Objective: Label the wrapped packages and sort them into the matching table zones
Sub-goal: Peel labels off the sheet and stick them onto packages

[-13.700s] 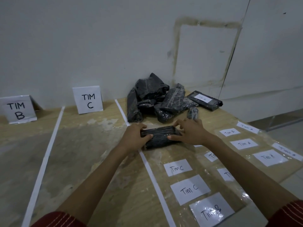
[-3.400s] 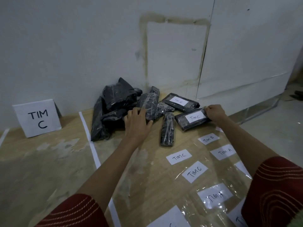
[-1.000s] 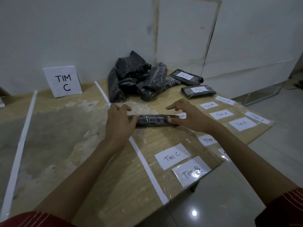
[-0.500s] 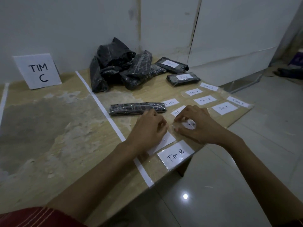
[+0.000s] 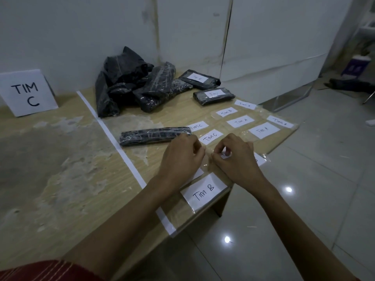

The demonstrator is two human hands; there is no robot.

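Nearest you, the "Tim B" slip (image 5: 204,192) lies under clear film at the edge of the surface (image 5: 67,179). Just beyond it your hands are close together. Your right hand (image 5: 235,159) pinches the corner of a small label (image 5: 225,154) narrowly. Your left hand (image 5: 182,157) is curled at the film beside it, but whether it grips or only pins it down I cannot tell.

A second ago both hands held the long wrapped package (image 5: 155,135). Now it lies released, just right of the white tape line (image 5: 121,155) and still unlabelled, so you are likely fetching its label.

Farther back are two labelled packages (image 5: 214,95), the unlabelled pile (image 5: 129,82), and the "TIM C" sign (image 5: 27,92).
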